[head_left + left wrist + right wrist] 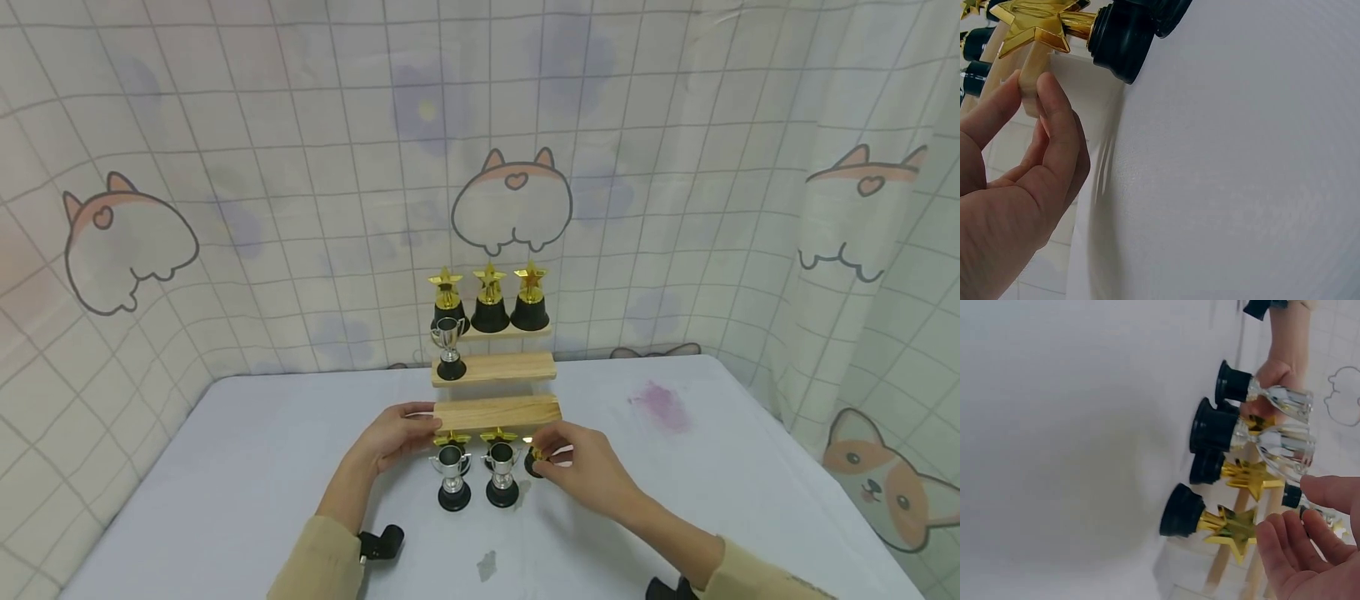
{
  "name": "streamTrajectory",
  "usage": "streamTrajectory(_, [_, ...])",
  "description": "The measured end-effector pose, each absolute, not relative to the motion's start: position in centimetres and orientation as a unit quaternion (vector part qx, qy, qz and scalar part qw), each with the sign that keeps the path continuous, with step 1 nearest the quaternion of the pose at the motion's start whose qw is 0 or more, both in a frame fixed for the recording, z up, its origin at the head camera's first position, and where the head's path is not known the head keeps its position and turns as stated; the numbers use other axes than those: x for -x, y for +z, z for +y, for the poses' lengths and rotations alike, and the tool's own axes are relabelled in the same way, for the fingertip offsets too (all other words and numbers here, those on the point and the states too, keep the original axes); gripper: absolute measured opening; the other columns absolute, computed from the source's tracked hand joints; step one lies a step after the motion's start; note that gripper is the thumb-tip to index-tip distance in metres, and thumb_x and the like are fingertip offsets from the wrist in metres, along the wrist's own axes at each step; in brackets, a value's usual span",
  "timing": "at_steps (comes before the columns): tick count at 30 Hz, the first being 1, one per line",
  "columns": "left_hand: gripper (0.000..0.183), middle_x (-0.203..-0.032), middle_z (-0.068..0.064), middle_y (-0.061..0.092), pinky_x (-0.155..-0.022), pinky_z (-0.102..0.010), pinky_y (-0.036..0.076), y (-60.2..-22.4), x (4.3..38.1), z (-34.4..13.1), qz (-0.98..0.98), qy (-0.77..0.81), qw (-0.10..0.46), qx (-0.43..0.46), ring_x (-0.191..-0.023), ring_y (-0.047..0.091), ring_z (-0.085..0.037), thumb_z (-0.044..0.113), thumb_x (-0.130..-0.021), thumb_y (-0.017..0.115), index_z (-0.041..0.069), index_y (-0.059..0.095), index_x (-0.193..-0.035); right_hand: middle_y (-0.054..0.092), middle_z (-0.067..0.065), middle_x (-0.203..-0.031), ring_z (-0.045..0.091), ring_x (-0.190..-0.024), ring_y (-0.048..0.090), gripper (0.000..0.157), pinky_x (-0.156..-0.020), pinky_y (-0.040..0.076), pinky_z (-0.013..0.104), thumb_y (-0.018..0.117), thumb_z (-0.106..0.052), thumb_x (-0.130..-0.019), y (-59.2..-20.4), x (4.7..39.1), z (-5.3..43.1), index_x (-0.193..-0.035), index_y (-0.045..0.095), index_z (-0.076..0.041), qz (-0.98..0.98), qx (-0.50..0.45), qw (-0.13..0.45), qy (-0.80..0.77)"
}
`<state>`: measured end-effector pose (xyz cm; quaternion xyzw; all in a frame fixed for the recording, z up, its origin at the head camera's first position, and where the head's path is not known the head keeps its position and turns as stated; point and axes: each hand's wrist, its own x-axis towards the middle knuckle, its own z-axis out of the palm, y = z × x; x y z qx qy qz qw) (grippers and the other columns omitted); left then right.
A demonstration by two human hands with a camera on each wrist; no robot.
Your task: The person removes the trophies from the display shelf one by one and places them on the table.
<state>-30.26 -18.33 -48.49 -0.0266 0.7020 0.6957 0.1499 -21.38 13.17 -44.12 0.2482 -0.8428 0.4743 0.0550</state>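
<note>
At the lowest wooden shelf board (497, 412), my left hand (397, 433) pinches the left end between thumb and fingers, which the left wrist view shows close up. My right hand (581, 467) is by the rightmost gold star trophy (1232, 528), its fingertips right at the star and its thumb held apart from them. Two more gold star trophies (452, 440) (498, 437) stand in that row before the board, partly hidden. In front of these stand two silver cup trophies (452, 471) (502, 471) on black bases.
Three gold star trophies (490, 300) line the top shelf. One silver cup trophy (450, 350) stands at the left of the middle shelf (510, 367). A white cloth covers the table (262, 467), and a patterned curtain (337, 208) hangs behind it.
</note>
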Motion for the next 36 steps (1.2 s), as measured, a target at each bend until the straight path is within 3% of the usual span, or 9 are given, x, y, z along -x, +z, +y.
streamTrajectory(11, [0.058, -0.12, -0.022, 0.066, -0.086, -0.033, 0.06, -48.4, 30.3, -18.3, 0.704, 0.694, 0.147, 0.02, -0.096, 0.07, -0.021, 0.009, -0.094, 0.074, -0.01, 0.049, -0.143, 0.07, 0.006, -0.099, 0.018, -0.089, 0.067, 0.02, -0.079, 0.061, 0.033, 0.078, 0.0, -0.089, -41.8, 23.0, 12.0, -0.106, 0.068, -0.003, -0.848, -0.226, 0.092, 0.47])
streamTrajectory(20, [0.057, -0.118, -0.022, 0.066, -0.084, -0.033, 0.06, -48.6, 30.4, -18.3, 0.704, 0.694, 0.147, 0.024, -0.095, 0.069, -0.021, 0.008, -0.094, 0.074, -0.009, 0.05, -0.143, 0.069, 0.0, -0.097, 0.017, -0.091, 0.066, 0.017, -0.08, 0.059, 0.032, 0.076, -0.012, -0.093, -40.4, 25.5, 10.5, -0.106, 0.069, -0.004, -0.86, -0.208, 0.081, 0.459])
streamTrajectory(36, [0.057, -0.118, -0.021, 0.066, -0.085, -0.033, 0.059, -48.5, 30.4, -18.3, 0.707, 0.69, 0.151, 0.034, -0.095, 0.069, -0.021, 0.009, -0.094, 0.075, -0.008, 0.051, -0.142, 0.07, 0.004, -0.107, 0.02, -0.1, 0.066, 0.026, -0.084, 0.057, 0.035, 0.078, -0.017, -0.093, -39.0, 30.0, 7.7, -0.115, 0.069, -0.007, -0.853, -0.205, 0.042, 0.479])
